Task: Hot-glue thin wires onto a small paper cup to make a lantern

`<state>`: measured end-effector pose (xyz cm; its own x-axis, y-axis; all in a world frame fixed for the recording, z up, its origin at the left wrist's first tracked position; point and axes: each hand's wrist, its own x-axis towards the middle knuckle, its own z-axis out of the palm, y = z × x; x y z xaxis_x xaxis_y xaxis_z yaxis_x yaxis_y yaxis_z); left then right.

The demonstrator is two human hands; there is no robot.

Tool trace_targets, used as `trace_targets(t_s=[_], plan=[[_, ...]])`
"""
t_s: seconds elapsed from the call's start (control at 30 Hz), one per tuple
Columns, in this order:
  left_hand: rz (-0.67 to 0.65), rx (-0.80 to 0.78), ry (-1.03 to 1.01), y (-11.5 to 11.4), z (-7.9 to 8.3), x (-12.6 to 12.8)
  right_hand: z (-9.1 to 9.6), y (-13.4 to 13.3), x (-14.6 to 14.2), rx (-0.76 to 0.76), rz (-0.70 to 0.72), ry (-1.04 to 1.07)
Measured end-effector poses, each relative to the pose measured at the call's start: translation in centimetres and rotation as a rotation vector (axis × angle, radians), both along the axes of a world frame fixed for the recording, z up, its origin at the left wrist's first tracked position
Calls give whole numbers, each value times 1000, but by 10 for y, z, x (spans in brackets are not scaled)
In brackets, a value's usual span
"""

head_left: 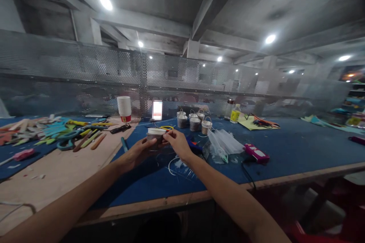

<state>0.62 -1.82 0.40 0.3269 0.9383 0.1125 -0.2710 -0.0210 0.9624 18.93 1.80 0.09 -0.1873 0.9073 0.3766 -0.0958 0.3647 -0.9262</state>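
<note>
Holding a small cup (156,133) between them, the left hand (138,152) closes around its side from the left, and the right hand (179,143) pinches its rim from the right, fingers nearly shut. The small cup is upright, just above the blue surface (285,152). Behind it stand four little buckets (194,122).

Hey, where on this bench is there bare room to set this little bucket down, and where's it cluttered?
Free: the blue mat right of the pink device, this side of the yellow sheet; the wooden board in front of the scissors. Crowded: beyond the left hand and right hand holding the little bucket, around the other buckets and plastic bags.
</note>
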Motion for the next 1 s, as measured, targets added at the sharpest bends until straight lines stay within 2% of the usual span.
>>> trace_targets(t_s=[0.4, 0.6, 0.8, 1.0], plan=[[-40, -16, -76, -17, 16, 2, -4, 9, 2, -26, -25, 0], [-66, -19, -61, -12, 14, -4, 1, 5, 3, 9, 37, -15], [-13, -4, -57, -5, 11, -8, 8, -11, 4, 110, 71, -81], [-52, -14, -99, -3, 9, -8, 9, -15, 4, 139, 27, -86]])
